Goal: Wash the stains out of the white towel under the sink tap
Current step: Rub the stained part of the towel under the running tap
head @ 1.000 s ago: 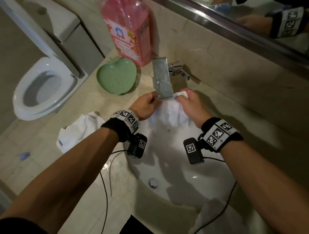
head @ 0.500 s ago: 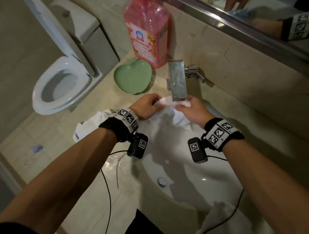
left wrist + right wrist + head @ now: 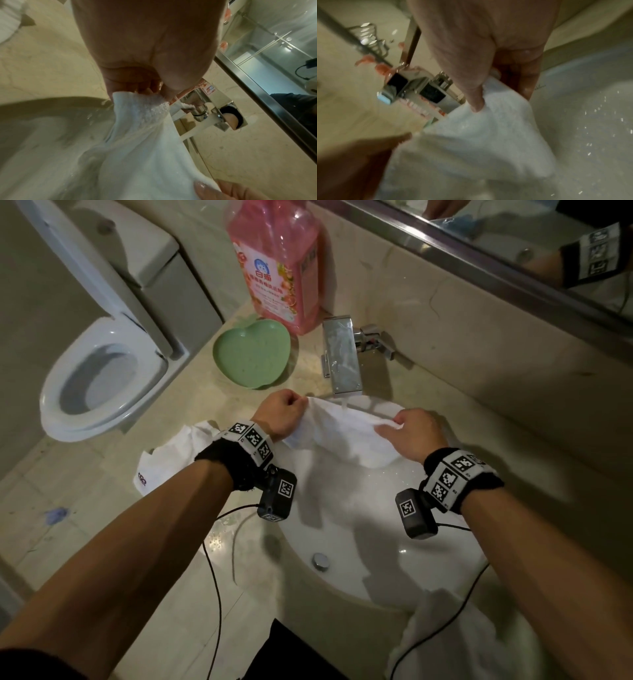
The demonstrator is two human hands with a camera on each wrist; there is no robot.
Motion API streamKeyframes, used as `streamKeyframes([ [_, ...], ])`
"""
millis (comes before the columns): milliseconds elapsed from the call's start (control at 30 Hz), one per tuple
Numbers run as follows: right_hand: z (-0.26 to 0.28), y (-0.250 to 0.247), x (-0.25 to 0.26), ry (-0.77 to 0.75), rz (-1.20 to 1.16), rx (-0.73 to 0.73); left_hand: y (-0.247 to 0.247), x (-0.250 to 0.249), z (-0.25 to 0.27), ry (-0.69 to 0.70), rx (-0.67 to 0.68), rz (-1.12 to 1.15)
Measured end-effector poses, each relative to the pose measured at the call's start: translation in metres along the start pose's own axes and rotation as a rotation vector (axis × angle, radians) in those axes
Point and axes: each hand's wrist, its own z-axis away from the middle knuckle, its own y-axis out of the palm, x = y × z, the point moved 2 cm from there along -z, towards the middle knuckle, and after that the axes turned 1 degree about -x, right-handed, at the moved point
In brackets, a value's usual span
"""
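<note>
The white towel (image 3: pixel 346 433) hangs stretched between my two hands over the back of the white sink basin (image 3: pixel 370 549). My left hand (image 3: pixel 286 414) grips its left corner in a fist, and my right hand (image 3: pixel 407 429) pinches its right edge. Water runs from the chrome tap (image 3: pixel 342 356) onto the towel's top edge. In the left wrist view the wet towel (image 3: pixel 142 135) bunches out of my curled fingers (image 3: pixel 130 81), with the tap (image 3: pixel 214 108) just behind. In the right wrist view my thumb (image 3: pixel 471 88) presses the towel (image 3: pixel 479 142) against my fingers.
A pink detergent bottle (image 3: pixel 281 265) and a green heart-shaped dish (image 3: pixel 253 357) stand on the counter left of the tap. Another white cloth (image 3: pixel 171 460) lies at the counter's left edge, and one more (image 3: pixel 462 642) over the basin's front rim. A toilet (image 3: pixel 102 381) is at left, a mirror (image 3: pixel 548 237) behind.
My hands have moved apart, spreading the towel wide under the tap where before they held it bunched together. The camera view has shifted right and closer.
</note>
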Motion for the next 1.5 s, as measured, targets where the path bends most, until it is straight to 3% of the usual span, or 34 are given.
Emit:
streamKeyframes([
  [100, 0.006, 0.002, 0.005, 0.115, -0.391, 0.1, 0.006, -0.004, 0.003, -0.039, 0.017, 0.051],
  [200, 0.01, 0.004, 0.013, 0.079, -0.512, 0.094, 0.014, -0.007, 0.008, -0.119, 0.063, 0.155],
  [333, 0.016, 0.013, 0.027, -0.093, -0.461, 0.014, 0.028, -0.018, 0.015, -0.186, 0.103, 0.312],
  [500, 0.027, 0.029, 0.044, -0.297, -0.357, 0.018, 0.036, -0.03, 0.016, -0.253, 0.137, 0.504],
  [667, 0.033, 0.029, 0.045, -0.37, -0.297, 0.05, 0.036, -0.027, 0.018, -0.318, 0.134, 0.608],
  [833, 0.033, 0.027, 0.047, -0.45, -0.198, -0.012, 0.04, -0.031, 0.017, -0.389, 0.102, 0.684],
  [967, 0.03, 0.033, 0.045, -0.375, -0.183, 0.11, 0.044, -0.04, 0.016, -0.436, 0.142, 0.759],
  [1033, 0.027, 0.035, 0.042, -0.363, -0.119, 0.053, 0.045, -0.044, 0.016, -0.451, 0.167, 0.789],
  [1100, 0.024, 0.031, 0.038, -0.413, -0.104, -0.034, 0.046, -0.045, 0.016, -0.463, 0.188, 0.771],
  [1300, 0.023, 0.013, 0.035, -0.51, -0.214, -0.052, 0.049, -0.033, 0.005, -0.474, 0.214, 0.431],
  [1500, 0.028, -0.009, 0.044, -0.645, -0.282, -0.043, 0.043, -0.028, -0.012, -0.329, 0.143, 0.098],
])
